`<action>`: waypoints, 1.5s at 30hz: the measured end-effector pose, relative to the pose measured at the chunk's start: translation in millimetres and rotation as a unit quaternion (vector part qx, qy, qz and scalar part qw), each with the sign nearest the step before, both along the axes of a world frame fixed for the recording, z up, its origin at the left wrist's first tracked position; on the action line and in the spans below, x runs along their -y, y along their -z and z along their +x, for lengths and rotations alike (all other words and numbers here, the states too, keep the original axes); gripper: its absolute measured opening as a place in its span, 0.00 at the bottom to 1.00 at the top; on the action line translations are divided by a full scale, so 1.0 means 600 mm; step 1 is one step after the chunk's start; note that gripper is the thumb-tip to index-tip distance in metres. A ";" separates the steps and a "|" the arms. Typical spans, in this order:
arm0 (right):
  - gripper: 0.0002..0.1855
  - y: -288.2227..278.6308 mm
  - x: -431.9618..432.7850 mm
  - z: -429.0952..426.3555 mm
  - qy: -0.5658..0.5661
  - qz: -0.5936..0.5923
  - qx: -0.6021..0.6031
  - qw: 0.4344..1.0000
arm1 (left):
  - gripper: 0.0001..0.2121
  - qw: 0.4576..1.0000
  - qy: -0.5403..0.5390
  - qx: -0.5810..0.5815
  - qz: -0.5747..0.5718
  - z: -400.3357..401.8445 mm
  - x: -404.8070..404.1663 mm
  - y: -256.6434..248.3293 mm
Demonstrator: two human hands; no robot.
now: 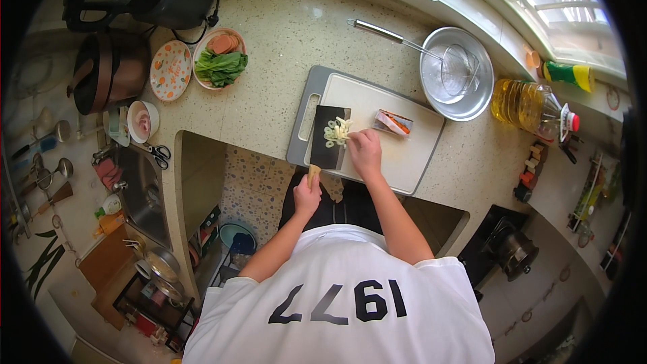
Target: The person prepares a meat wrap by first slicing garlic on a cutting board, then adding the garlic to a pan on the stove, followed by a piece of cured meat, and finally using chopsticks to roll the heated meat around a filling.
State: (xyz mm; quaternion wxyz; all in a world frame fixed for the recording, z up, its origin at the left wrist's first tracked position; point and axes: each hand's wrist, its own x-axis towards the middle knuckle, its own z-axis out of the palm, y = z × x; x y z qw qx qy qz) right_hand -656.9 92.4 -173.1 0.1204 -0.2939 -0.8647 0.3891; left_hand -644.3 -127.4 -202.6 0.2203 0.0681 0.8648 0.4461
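My left hand (307, 196) grips the pale handle of a cleaver (322, 154), whose dark blade lies flat above a cutting board (399, 159). Sliced scallion or similar vegetable pieces (337, 132), pale green rings and whitish bits, are heaped on the blade. At the heap's right edge is my right hand (365, 151), its fingertips bent toward the pieces; whether they pinch any is hidden. A small clear packet (393, 124) of orange and pale food rests on the board, just beyond my right hand.
A metal bowl (429, 73) holds a wire strainer (459, 70), with an oil bottle (528, 106) beside it. Leafy greens (221, 67) and sliced sausage (224, 43) share a plate. Left stand an orange-patterned plate (171, 71), a white bowl (143, 121), scissors (160, 155) and a sink (144, 194).
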 end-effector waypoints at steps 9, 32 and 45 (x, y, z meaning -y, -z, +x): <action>0.07 0.003 0.006 0.001 -0.008 0.003 -0.010 1.000 | 0.13 0.980 -0.058 0.189 0.011 -0.007 -0.015 -0.038; 0.25 -0.043 0.013 0.146 0.026 0.178 0.141 0.974 | 0.16 0.934 -0.063 0.332 0.116 -0.106 0.015 -0.139; 0.11 -0.050 0.118 0.206 0.262 0.100 0.136 0.950 | 0.20 0.918 0.132 0.359 0.103 -0.269 -0.033 -0.240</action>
